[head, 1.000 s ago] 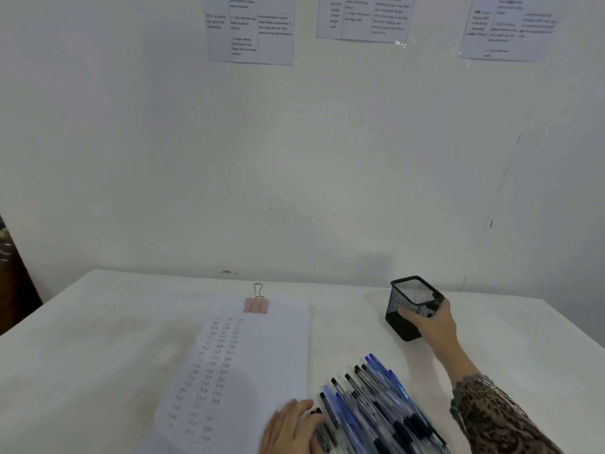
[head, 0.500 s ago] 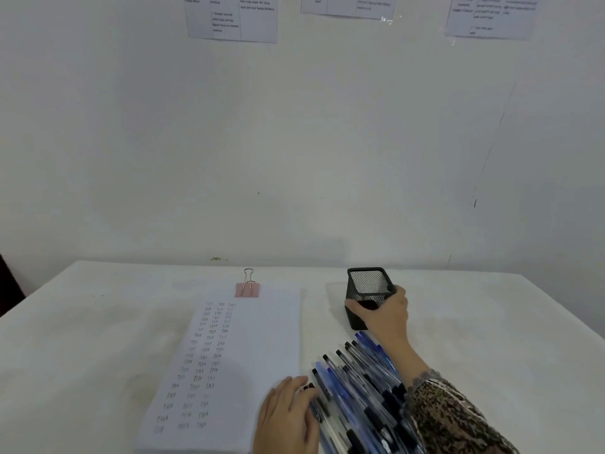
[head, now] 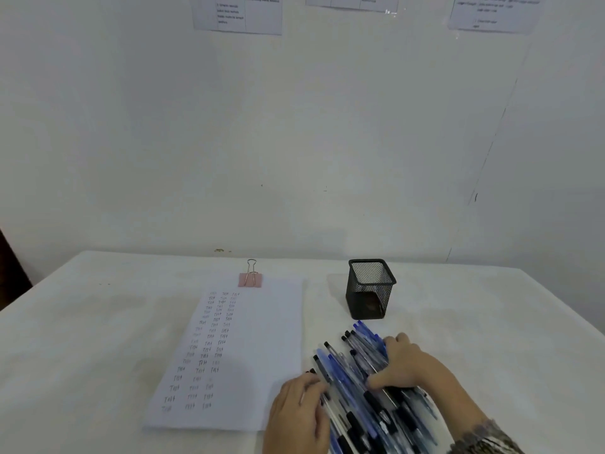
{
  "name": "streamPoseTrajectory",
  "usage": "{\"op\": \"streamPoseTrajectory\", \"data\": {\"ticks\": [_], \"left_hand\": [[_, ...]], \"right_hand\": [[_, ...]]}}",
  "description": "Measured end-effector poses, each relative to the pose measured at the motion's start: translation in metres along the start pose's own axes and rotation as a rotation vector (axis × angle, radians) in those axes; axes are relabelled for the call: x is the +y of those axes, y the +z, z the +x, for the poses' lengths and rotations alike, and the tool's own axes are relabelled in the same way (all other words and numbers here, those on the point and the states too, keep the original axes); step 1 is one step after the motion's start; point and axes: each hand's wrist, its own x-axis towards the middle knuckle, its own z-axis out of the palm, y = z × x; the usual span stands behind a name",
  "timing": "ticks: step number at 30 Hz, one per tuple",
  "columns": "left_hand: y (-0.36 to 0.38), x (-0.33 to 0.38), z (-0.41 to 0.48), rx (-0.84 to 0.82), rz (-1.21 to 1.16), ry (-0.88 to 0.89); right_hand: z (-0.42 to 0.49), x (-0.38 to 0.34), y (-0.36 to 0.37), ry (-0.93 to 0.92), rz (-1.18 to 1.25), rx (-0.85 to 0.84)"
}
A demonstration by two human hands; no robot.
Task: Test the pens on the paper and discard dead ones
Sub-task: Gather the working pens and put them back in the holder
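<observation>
A heap of several blue and black pens (head: 352, 381) lies on the table at the near right. My left hand (head: 296, 412) rests against the heap's left side, its fingertips touching the pens. On the heap's right side lies my right hand (head: 414, 367), thumb across the top and fingers along the far edge; no single pen is picked out. A white paper sheet (head: 258, 348) covered with rows of small pen marks lies left of the heap. The black mesh cup (head: 370, 291) stands upright and apart, just beyond the pens.
A pink binder clip (head: 250, 279) holds the sheet's far edge. The white table (head: 82, 339) ends at a white wall with printed notices (head: 237, 14) taped high up. A dark object (head: 9, 270) shows at the far left edge.
My right hand slid the mesh cup leftward, let it go and came back onto the pen heap. The left hand stayed at the heap's left side.
</observation>
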Motion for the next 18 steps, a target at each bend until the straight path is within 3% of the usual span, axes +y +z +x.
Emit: {"op": "streamPoseTrajectory", "data": {"ticks": [3, 7, 10, 18], "left_hand": [[-0.002, 0.015, 0.003, -0.050, -0.008, -0.020], [-0.002, 0.028, 0.004, -0.164, 0.004, -0.176], [-0.001, 0.036, 0.005, -0.102, 0.007, -0.281], [-0.016, 0.050, 0.015, -0.302, 0.018, -0.451]], "right_hand": [[-0.004, -0.011, 0.002, 0.039, -0.033, 0.016], [-0.007, -0.015, 0.000, 0.045, 0.008, 0.021], [-0.008, -0.014, -0.003, 0.030, 0.034, 0.025], [-0.009, -0.016, 0.005, -0.052, -0.021, 0.096]]}}
